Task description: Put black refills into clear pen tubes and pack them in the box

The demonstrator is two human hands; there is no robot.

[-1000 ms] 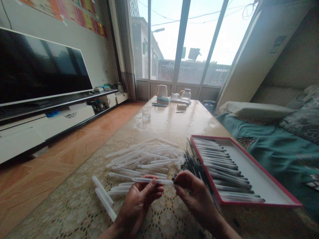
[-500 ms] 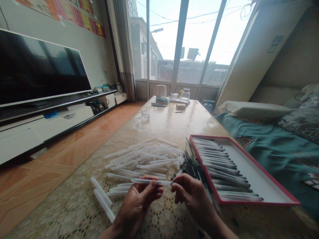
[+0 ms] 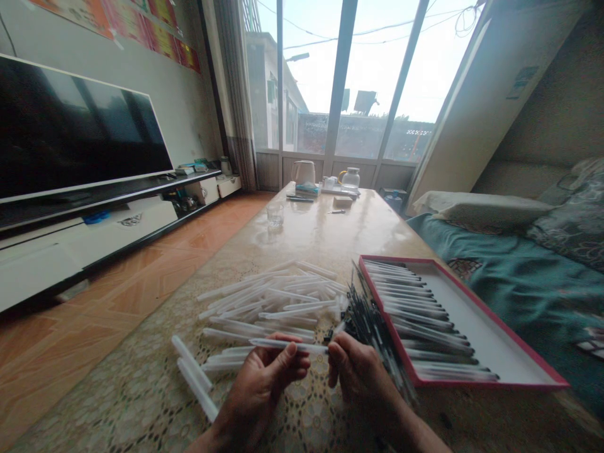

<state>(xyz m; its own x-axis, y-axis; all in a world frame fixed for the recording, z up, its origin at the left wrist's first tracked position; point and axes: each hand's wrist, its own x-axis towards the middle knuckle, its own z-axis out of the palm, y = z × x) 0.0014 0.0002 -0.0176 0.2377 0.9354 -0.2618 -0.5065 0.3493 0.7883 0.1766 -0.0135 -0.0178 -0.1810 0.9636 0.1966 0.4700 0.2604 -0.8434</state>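
Note:
My left hand (image 3: 271, 374) pinches a translucent white pen barrel (image 3: 306, 347), held level with its tapered end to the left. At the barrel's right end, the fingers of my right hand (image 3: 356, 365) are closed on a small dark piece, mostly hidden by the fingertips. Behind my hands lies a loose pile of white pen barrels (image 3: 278, 296). Thin black refills (image 3: 370, 321) are heaped beyond my right hand, with small black caps or plugs (image 3: 330, 333) next to them. To the right, a red-rimmed box (image 3: 514, 340) holds a row of pens with dark ends (image 3: 425, 308).
A patterned cover lies on the long table (image 3: 155, 377). A clear glass (image 3: 275, 215), a kettle (image 3: 304, 172), a glass pitcher (image 3: 350, 178) and a small box (image 3: 342, 201) stand farther back. A sofa (image 3: 495, 258) borders the right side; a TV cabinet (image 3: 108, 239) is at left.
My right hand has shifted slightly right and down, its fingers curling tighter at the barrel's end. My left hand and the barrel have barely moved.

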